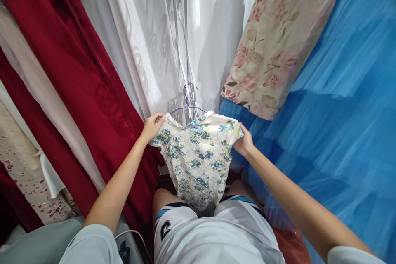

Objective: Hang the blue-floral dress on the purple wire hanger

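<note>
A white short-sleeved blouse [198, 161] with blue and yellow flowers hangs in front of my lap. Inside its neckline sits a thin purple clothes hanger [187, 102], whose hook points up beside a metal stand. At the left shoulder of the blouse, my left hand [153, 127] pinches the fabric, thumb and fingers together. My right hand [244, 140] grips the right sleeve edge; part of its fingers is hidden behind the cloth. Between both hands the blouse is spread wide, its lower end reaching my thighs.
Long dark red cloth [89, 74] hangs on the left and white curtains [145, 33] at the back. To the right hang a floral beige cloth [272, 45] and a layered blue tulle dress [337, 132]. A metal stand [177, 24] rises behind the hanger. A white cable [133, 232] lies at lower left.
</note>
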